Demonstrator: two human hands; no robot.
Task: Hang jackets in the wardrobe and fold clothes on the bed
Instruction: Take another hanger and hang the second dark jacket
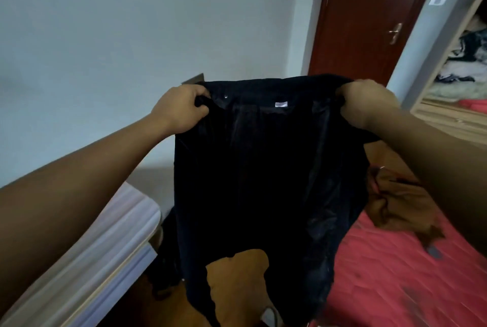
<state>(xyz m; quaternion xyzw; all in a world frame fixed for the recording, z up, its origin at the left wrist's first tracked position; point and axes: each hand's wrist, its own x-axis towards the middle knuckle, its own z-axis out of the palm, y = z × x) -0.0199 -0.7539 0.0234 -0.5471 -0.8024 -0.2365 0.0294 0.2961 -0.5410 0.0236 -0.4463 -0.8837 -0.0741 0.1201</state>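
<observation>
**Item:** black garment (263, 181), dark fabric with a small white label (281, 104) inside its top edge. It is held up in the air in the middle of the view, in front of the person, above the near edge of the bed (382, 274).

**Hold:** the left hand (181, 109) grips the left end of the top edge with fingers curled into the cloth. The right hand (369, 101) grips the right end the same way. Both are at about the same height and the top edge is stretched between them.

**Key relation:** the garment hangs straight down from the hands, with its long axis vertical and its width running left to right. The red-covered bed lies below and to the right, nearer the right hand. The wardrobe (448, 113) stands far right, beyond that hand. Either destination probably calls for a move to the right.

**Nearby:** a crumpled brown garment (403, 205) lies on the bed. A pale striped mattress (105, 247) is near left and a dark red door (369, 10) is at the far side.

**Hidden or unclear:**
- The type of garment, jacket or otherwise, cannot be made out.
- The lower hem is ragged in outline and partly cut off by the frame.
- The brown patch showing beneath it may be cloth or floor.
- The right part of the bed is blurred.
- The wardrobe contents are an unreadable heap.
</observation>
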